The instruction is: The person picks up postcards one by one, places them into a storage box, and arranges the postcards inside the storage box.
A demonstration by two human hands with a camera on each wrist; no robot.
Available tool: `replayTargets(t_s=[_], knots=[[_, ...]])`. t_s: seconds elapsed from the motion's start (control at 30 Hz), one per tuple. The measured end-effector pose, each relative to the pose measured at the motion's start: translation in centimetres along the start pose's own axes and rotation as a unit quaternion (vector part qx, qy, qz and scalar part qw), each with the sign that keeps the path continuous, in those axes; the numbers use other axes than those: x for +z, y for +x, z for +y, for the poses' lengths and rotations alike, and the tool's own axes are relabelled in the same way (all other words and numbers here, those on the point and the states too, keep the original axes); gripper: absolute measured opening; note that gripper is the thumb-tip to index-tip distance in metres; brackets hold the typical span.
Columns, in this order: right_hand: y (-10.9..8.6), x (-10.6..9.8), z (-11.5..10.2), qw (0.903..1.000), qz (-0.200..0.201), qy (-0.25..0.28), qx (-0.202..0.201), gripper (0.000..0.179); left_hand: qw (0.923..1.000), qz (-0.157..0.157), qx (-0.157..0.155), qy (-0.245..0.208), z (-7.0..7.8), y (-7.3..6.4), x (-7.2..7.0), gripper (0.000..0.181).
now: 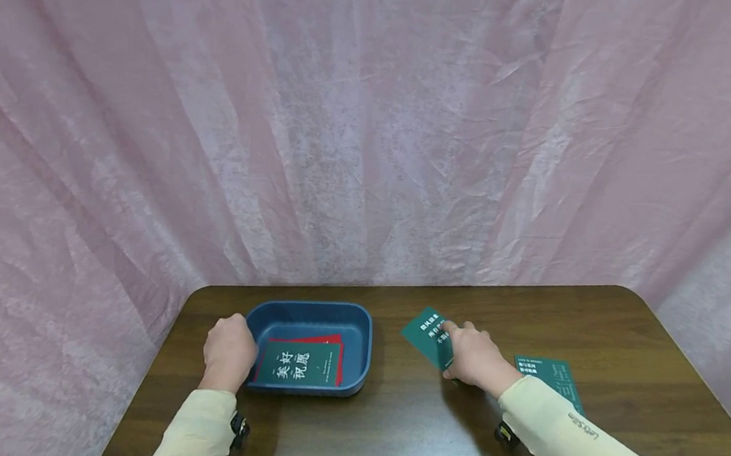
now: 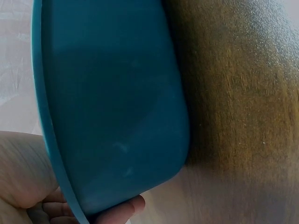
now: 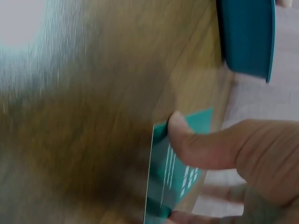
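My left hand (image 1: 228,353) grips the left end of a blue plastic tray (image 1: 303,309), its fingers over the rim and against the outer wall. Inside the tray lies a green card (image 1: 319,364) with white Chinese characters, on top of red cards or paper (image 1: 341,362). Right of the tray, my right hand (image 1: 477,357) holds another green card (image 1: 423,331) by its edges. In the right wrist view the thumb (image 3: 198,147) lies on one edge, with fingers at the other side. A further green card (image 1: 555,378) lies on the table, partly covered by the right sleeve.
The brown wooden table (image 1: 385,432) has rounded far corners. A pink curtain (image 1: 356,126) hangs right behind its far edge and along the sides. Dark wrist devices (image 1: 239,429) sit under both sleeves.
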State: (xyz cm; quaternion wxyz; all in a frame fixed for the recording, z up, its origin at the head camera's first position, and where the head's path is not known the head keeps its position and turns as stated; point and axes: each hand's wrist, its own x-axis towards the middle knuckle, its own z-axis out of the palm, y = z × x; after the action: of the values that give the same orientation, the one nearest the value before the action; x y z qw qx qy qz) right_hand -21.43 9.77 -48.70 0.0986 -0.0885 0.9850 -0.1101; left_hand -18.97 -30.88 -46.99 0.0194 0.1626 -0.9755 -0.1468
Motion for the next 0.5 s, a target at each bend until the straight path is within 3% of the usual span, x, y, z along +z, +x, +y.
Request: replayTargets(t_s=[0.1,0.23,0.5], knots=[[0.5,-0.2,0.8,0.9991,0.008,0.021,0.035,0.101,1.0000,0.000,0.000,0.000,0.0,0.0,0.0,0.020],[1.1,-0.5,1.6,0.9965,-0.010,0.043,0.071,0.105,1.0000,-0.001,-0.002,0.000,0.0,0.0,0.0,0.020],[1.6,-1.0,2.0,0.9939,-0.031,0.061,0.086,0.103,1.0000,-0.004,-0.001,-0.003,0.0,-0.1,-0.1,0.020]])
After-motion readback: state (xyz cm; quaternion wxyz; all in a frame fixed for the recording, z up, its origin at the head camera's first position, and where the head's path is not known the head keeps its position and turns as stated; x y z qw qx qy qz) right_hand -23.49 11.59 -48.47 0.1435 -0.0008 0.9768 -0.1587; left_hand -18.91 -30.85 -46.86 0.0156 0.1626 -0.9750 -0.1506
